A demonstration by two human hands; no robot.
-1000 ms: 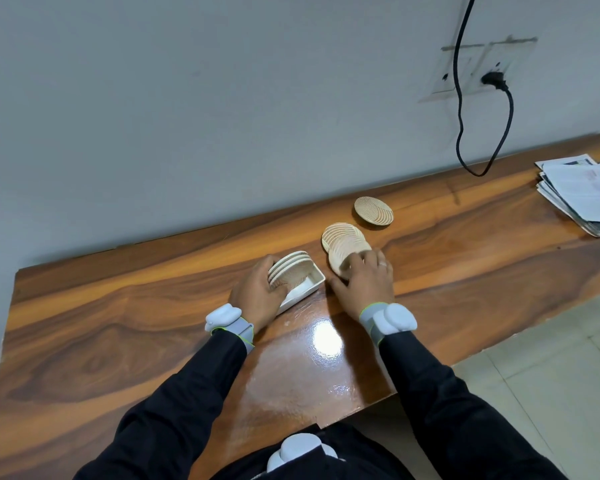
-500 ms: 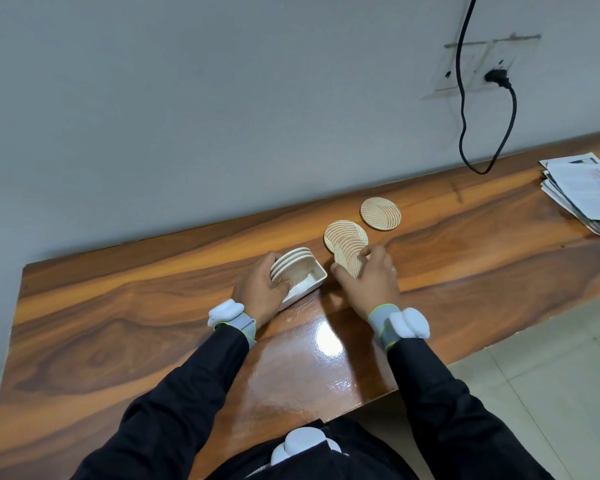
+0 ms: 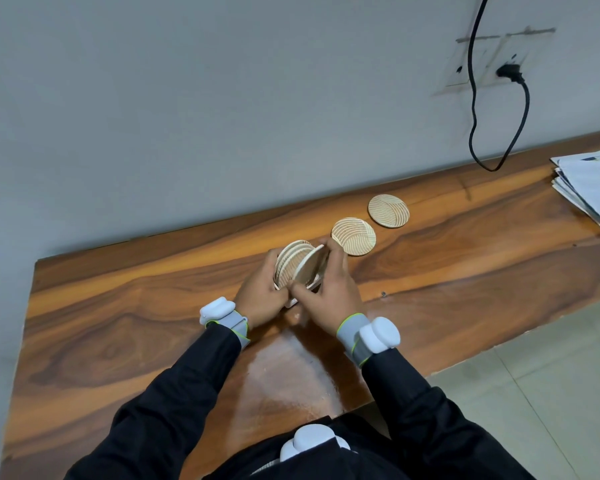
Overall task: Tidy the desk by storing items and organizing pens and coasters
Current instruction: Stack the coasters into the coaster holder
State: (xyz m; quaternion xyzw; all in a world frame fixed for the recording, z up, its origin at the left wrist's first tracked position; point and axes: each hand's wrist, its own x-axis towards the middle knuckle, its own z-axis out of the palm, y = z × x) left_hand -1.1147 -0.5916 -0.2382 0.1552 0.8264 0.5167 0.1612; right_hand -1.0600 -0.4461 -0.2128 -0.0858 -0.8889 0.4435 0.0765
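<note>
My right hand point(image 3: 329, 292) pinches a round wooden coaster point(image 3: 310, 266) on its edge, tilted, at the open side of the white coaster holder point(image 3: 293, 302). Several coasters point(image 3: 290, 259) stand upright in the holder. My left hand point(image 3: 260, 292) grips the holder from its left side. Both hands hide most of the holder. Two more coasters lie flat on the wooden desk point(image 3: 465, 258): one point(image 3: 354, 236) just right of my hands, another point(image 3: 388, 210) further back right.
A stack of papers point(image 3: 591, 185) lies at the desk's far right. A black cable point(image 3: 475, 109) hangs from a wall socket down to the desk's back edge. A small dark speck point(image 3: 383, 293) sits on the desk right of my right hand.
My right hand lifted one coaster off the desk, turned it on edge and brought it left to the holder. My left hand stayed on the holder.
</note>
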